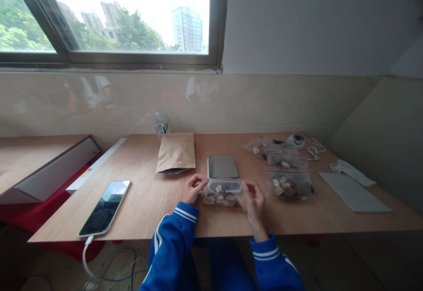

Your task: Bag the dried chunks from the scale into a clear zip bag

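A clear zip bag (220,197) with brownish chunks and a small white packet inside is held near the front edge of the table. My left hand (194,188) pinches its upper left corner, and my right hand (254,202) grips the upper right corner. A reddish zip strip runs between the two hands. Just behind the bag sits a flat digital scale (223,166) with a metal top; the bag hides its front part. To the right lies a similar filled zip bag (290,188), with more bags (286,159) behind it.
A brown paper pouch (176,152) lies left of the scale, a plastic bottle (161,125) behind it. A phone (106,207) with a charging cable (86,255) rests at the left edge. Rightward are a white camera (296,139), a grey sheet (353,193) and a white cloth (353,172).
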Motion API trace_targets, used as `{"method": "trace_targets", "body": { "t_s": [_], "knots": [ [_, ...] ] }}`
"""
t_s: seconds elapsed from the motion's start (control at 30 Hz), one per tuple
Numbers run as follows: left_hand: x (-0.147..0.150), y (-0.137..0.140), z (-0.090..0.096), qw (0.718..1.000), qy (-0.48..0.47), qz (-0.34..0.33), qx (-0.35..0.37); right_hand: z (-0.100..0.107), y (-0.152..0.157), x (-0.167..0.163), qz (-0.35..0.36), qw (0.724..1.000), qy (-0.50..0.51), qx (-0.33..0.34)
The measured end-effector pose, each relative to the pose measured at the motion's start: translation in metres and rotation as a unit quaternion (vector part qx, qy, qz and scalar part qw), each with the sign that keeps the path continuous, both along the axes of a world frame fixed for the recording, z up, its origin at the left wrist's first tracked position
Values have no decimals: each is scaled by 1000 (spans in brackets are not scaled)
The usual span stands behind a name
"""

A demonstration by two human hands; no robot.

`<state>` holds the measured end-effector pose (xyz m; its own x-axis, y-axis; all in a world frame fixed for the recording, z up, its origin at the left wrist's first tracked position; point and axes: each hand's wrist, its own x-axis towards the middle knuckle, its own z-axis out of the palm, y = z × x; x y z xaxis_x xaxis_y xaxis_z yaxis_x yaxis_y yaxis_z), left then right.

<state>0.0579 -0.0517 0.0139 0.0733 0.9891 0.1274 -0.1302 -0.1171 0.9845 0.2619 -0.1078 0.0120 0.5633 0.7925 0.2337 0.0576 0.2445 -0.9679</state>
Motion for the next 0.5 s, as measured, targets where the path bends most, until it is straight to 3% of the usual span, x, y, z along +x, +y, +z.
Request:
{"method": "trace_targets", "body": {
  "t_s": [0.33, 0.5],
  "knots": [
    [10, -5, 10, 996, -46, -57, -42, 0, 3, -2, 104, 991, 78, -15],
    [10, -7, 13, 996, -36, -59, -63, -4, 4, -2, 95, 993, 63, -23]
  ]
}}
